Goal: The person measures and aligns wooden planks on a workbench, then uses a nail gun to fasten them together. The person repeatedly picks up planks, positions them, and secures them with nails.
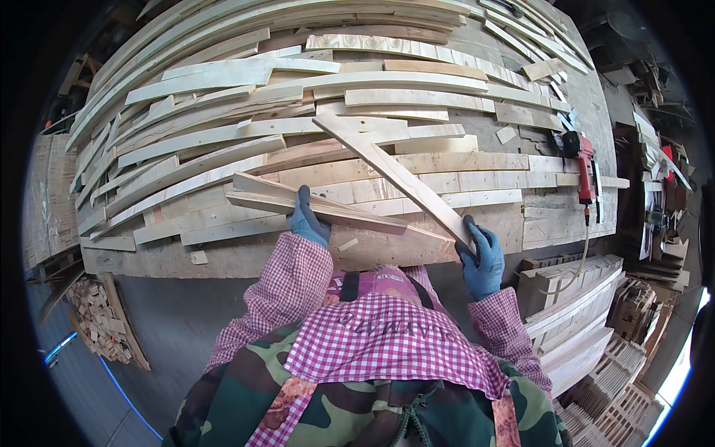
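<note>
My left hand (307, 220), in a blue-grey glove, is closed round a few thin wooden strips (350, 216) lying together just above the table's near edge. In my right hand (482, 257), also gloved, is the near end of a single wooden strip (395, 173). That strip slants up and to the left across the other boards, its far end raised over them. Fingers of the right hand wrap its edge near the table front. Beneath both hands, long pale wooden strips (462, 181) lie side by side over the table.
A red pneumatic nail gun (585, 170) with a hose (577, 268) lies at the table's right side. Stacked boards (577, 309) stand at the lower right. A bin of wood offcuts (97, 316) is at the lower left. Small wood scraps (506, 135) dot the tabletop.
</note>
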A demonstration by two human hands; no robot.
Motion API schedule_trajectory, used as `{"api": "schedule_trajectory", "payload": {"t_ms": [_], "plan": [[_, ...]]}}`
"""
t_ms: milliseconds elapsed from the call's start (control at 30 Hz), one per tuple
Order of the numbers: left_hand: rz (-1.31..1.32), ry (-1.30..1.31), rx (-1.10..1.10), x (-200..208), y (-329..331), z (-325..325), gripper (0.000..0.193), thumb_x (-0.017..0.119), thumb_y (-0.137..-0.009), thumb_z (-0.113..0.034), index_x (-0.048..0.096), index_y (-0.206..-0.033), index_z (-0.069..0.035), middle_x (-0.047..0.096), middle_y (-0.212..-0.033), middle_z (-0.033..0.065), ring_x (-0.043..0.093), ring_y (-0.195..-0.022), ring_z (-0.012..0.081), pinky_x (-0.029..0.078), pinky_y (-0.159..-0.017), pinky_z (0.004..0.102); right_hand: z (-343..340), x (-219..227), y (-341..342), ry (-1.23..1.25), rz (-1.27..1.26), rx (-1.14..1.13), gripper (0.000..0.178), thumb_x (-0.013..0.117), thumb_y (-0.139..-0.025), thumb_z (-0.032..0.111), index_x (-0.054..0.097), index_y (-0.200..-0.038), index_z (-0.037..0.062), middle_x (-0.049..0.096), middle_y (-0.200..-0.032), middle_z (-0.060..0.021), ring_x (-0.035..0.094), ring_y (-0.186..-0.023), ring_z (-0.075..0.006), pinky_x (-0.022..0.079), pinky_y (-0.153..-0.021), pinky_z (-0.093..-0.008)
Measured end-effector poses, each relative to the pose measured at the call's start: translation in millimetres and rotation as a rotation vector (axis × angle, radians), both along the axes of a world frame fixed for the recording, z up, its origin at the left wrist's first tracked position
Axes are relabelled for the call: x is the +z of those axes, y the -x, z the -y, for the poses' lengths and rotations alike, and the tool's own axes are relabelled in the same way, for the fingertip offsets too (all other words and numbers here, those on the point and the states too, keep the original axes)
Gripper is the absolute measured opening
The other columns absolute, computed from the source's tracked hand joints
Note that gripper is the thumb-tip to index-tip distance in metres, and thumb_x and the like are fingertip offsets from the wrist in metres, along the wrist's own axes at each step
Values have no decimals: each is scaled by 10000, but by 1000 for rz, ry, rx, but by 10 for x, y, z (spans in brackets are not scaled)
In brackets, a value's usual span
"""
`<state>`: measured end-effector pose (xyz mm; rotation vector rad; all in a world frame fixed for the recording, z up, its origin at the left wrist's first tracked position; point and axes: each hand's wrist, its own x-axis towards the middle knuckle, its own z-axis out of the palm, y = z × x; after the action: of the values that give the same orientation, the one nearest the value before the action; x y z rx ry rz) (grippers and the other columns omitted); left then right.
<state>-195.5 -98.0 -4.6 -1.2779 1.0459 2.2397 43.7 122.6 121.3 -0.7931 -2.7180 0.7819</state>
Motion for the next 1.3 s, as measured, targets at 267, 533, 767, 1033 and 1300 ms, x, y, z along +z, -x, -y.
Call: {"api": "schedule_trajectory", "payload": {"t_ms": [267, 533, 767, 1033, 1300], "plan": [[-12, -123, 82, -71, -86, -619, 649, 735, -777, -299, 403, -1303, -116, 531, -1198, 128, 518, -1094, 322, 436, -985, 490, -749, -206, -142, 345, -101, 0, 474, 632, -798, -1, 533, -1256, 75, 566, -1135, -142, 578, -995, -277, 475, -867, -331], [61, 102, -104, -33, -587, -934, 560, 768, -749, -313, 496, -1181, -83, 596, -1046, 100, 567, -1008, 256, 492, -851, 494, -1277, -406, -181, 611, -15, 15, 392, 559, -896, 34, 502, -1285, 37, 530, -1259, -138, 539, -1087, -219, 431, -932, -303], [94, 410, 17, 69, -209, -282, 745, 785, -702, -434, 447, -1251, -60, 545, -1163, 117, 551, -1020, 284, 503, -823, 463, -1352, -488, -37, 859, -119, 4, 354, 493, -950, 99, 498, -1298, 36, 591, -1104, -73, 563, -790, -76, 445, -645, -188], [-45, 417, 72, 8, 353, 822, 533, 654, -844, -164, 393, -1273, 15, 504, -1172, 181, 512, -1085, 296, 513, -927, 418, -1175, -202, 330, 1094, 195, -24, 462, 462, -949, 397, 570, -1061, -37, 663, -816, -155, 616, -539, -180, 471, -392, -266], [-453, -285, -177, 658, -230, 116, 541, 535, -902, -448, 397, -1317, -129, 507, -1208, 73, 493, -1119, 199, 360, -1020, 432, -1043, -253, 889, 1298, 736, 274, 413, 493, -937, 345, 587, -1051, -41, 663, -749, -170, 648, -560, -217, 509, -433, -285]]}}
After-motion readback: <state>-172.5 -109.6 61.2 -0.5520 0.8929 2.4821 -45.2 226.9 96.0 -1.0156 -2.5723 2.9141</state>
